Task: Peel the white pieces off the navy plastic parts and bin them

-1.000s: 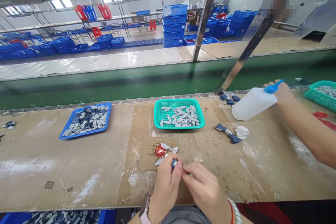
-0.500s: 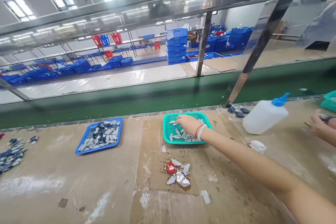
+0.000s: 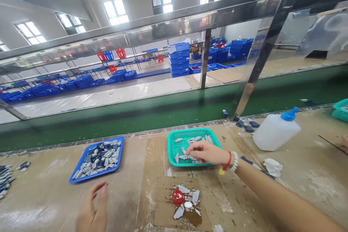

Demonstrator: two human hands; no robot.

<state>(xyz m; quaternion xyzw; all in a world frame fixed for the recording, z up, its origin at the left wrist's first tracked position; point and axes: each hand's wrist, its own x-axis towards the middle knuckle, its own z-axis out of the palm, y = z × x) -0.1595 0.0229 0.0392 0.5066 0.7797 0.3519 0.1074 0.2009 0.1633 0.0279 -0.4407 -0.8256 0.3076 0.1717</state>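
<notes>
My right hand [image 3: 208,152], with a white beaded bracelet and a red cord at the wrist, is over the green mesh basket [image 3: 172,160]. Its thumb and forefinger pinch at a small light-grey piece [image 3: 183,150] among several like it. My left hand [image 3: 94,208], somewhat blurred, hovers below the blue tray [image 3: 73,180]; its thumb and forefinger curve with a gap between them, and I see nothing in it. Between the hands lies a wet cardboard sheet [image 3: 163,206] bearing a round red object [image 3: 178,197] and several light-grey pieces [image 3: 179,211].
Dark and light-grey pieces [image 3: 104,157] fill the blue tray. A white bottle with a blue cap [image 3: 276,132] and crumpled tissue [image 3: 273,167] sit to the right. Behind runs a green belt [image 3: 152,110] carrying a small dark piece [image 3: 225,113]. Another person's hand [image 3: 344,140] shows at the right edge.
My left hand has come into view below the blue tray. My right hand has shifted toward the basket's near side. The large shiny piece is gone from the cardboard. The view has tilted upward.
</notes>
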